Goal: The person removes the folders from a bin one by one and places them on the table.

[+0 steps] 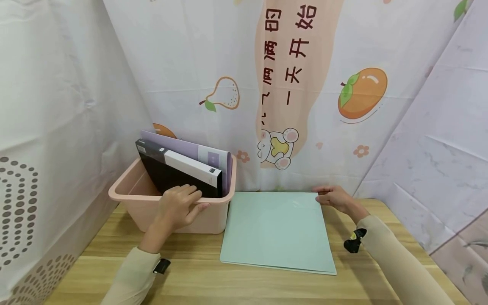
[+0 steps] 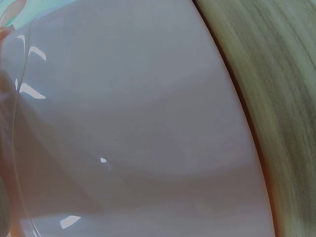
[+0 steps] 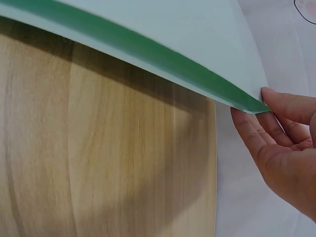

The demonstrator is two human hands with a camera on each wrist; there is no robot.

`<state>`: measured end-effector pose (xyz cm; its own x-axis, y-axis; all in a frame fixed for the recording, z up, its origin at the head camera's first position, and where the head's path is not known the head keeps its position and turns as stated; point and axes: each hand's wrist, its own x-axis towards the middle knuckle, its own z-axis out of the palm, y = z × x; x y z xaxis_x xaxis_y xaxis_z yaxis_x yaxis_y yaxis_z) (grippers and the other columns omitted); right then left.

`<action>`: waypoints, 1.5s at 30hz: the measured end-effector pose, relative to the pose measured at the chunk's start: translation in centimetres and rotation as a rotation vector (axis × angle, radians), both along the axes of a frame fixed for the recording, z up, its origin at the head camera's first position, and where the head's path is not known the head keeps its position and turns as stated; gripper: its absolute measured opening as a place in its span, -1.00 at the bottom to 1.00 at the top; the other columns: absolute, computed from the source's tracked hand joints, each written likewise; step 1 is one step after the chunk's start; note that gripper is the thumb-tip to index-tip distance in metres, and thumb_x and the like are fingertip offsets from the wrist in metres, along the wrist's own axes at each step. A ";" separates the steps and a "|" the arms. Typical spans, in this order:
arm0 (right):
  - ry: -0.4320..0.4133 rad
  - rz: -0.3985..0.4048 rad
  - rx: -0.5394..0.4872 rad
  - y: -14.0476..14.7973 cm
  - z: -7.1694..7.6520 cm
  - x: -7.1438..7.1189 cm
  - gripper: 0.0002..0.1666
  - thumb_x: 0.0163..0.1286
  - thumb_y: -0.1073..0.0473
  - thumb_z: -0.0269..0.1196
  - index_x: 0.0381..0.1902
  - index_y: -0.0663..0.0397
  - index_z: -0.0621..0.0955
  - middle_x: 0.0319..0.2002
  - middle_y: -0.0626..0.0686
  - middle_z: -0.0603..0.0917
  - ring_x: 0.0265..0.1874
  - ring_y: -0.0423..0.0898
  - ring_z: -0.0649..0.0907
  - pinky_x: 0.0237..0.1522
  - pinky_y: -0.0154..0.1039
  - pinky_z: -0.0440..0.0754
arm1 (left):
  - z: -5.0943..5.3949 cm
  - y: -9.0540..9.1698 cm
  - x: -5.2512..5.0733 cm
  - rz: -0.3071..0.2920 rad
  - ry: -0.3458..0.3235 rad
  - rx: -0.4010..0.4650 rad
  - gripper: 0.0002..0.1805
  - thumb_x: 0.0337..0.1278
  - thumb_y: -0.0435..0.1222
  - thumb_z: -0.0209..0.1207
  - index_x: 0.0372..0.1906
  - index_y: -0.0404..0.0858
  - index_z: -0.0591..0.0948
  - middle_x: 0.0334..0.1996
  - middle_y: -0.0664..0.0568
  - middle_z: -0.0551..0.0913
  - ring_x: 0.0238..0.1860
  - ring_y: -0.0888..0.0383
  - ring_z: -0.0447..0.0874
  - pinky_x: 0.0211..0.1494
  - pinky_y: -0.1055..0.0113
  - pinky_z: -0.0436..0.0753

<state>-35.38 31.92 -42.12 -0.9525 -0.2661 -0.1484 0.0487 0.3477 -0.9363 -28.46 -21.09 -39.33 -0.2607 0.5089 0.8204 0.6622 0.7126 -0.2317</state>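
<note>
A pink plastic basket point(image 1: 133, 198) stands at the left of the table, holding a black folder point(image 1: 179, 169) with a white spine label and a purple folder point(image 1: 171, 143) behind it. The left hand point(image 1: 179, 207) grips the basket's front rim; in the left wrist view the basket wall point(image 2: 138, 108) fills most of the picture. A pale green folder point(image 1: 276, 231) lies flat right of the basket. At its far right corner the right hand point(image 1: 335, 198) pinches the edge; the right wrist view shows the hand point(image 3: 286, 133) with thumb above and fingers below the folder point(image 3: 197, 39), its layers slightly parted.
The wooden table point(image 1: 190, 275) has its far edge against a printed cloth point(image 1: 183, 51). More cloth hangs at the left point(image 1: 57, 106) and the right point(image 1: 438, 148). Each sleeve carries a small black device near the wrist.
</note>
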 end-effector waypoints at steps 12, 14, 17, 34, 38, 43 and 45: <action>0.001 -0.012 0.035 -0.5 0.4 -0.2 -0.37 0.49 0.32 0.18 0.42 0.49 0.34 0.46 0.47 0.24 0.16 -0.13 0.58 0.10 -0.27 0.67 | 0.1 -0.1 0.0 0.001 -0.002 0.010 -0.32 0.52 0.22 -0.23 -0.51 -0.17 0.56 -0.64 0.08 0.44 -0.60 0.15 0.40 -0.59 0.33 0.39; 0.005 -0.010 0.043 -0.5 0.4 -0.1 -0.38 0.49 0.32 0.17 0.42 0.49 0.33 0.45 0.47 0.25 0.21 -0.06 0.56 0.11 -0.25 0.67 | 0.0 -0.2 0.0 -0.002 -0.002 0.011 -0.32 0.52 0.22 -0.23 -0.51 -0.17 0.56 -0.65 0.08 0.43 -0.61 0.16 0.40 -0.59 0.34 0.38; 0.000 -0.020 0.051 -0.6 0.3 0.0 -0.39 0.50 0.33 0.16 0.42 0.49 0.34 0.45 0.45 0.27 0.27 0.02 0.53 0.11 -0.26 0.67 | 0.1 -0.1 0.0 -0.008 -0.006 0.006 -0.33 0.53 0.22 -0.23 -0.51 -0.16 0.56 -0.65 0.09 0.43 -0.61 0.16 0.40 -0.59 0.34 0.38; 0.000 -0.032 0.094 -1.0 0.1 0.2 -0.43 0.50 0.35 0.13 0.40 0.48 0.37 0.38 0.44 0.31 0.19 0.03 0.55 0.06 -0.24 0.67 | 0.0 -0.1 0.0 0.010 -0.005 0.003 -0.30 0.52 0.24 -0.25 -0.52 -0.17 0.56 -0.64 0.07 0.47 -0.60 0.13 0.42 -0.59 0.32 0.41; 0.000 -0.033 0.101 -1.0 0.1 0.2 -0.43 0.50 0.36 0.13 0.40 0.49 0.37 0.37 0.43 0.33 0.17 0.03 0.55 0.07 -0.20 0.67 | 0.0 -0.1 0.0 0.011 -0.006 0.003 -0.30 0.52 0.23 -0.25 -0.50 -0.18 0.58 -0.62 0.07 0.49 -0.59 0.12 0.44 -0.58 0.31 0.43; -0.011 -0.032 0.102 -0.9 -0.1 0.1 -0.43 0.50 0.36 0.14 0.39 0.49 0.37 0.38 0.42 0.34 0.12 -0.03 0.57 0.07 -0.19 0.67 | 0.0 -0.1 0.1 0.005 -0.003 0.005 -0.31 0.53 0.22 -0.23 -0.50 -0.18 0.58 -0.62 0.06 0.50 -0.59 0.13 0.45 -0.58 0.31 0.43; -0.013 -0.031 0.105 -0.8 -0.3 0.1 -0.43 0.49 0.36 0.15 0.39 0.49 0.37 0.37 0.42 0.35 0.06 -0.11 0.58 0.06 -0.21 0.67 | -0.1 -0.1 0.0 0.000 0.005 0.006 -0.32 0.53 0.21 -0.22 -0.51 -0.18 0.58 -0.63 0.06 0.49 -0.59 0.13 0.44 -0.58 0.31 0.42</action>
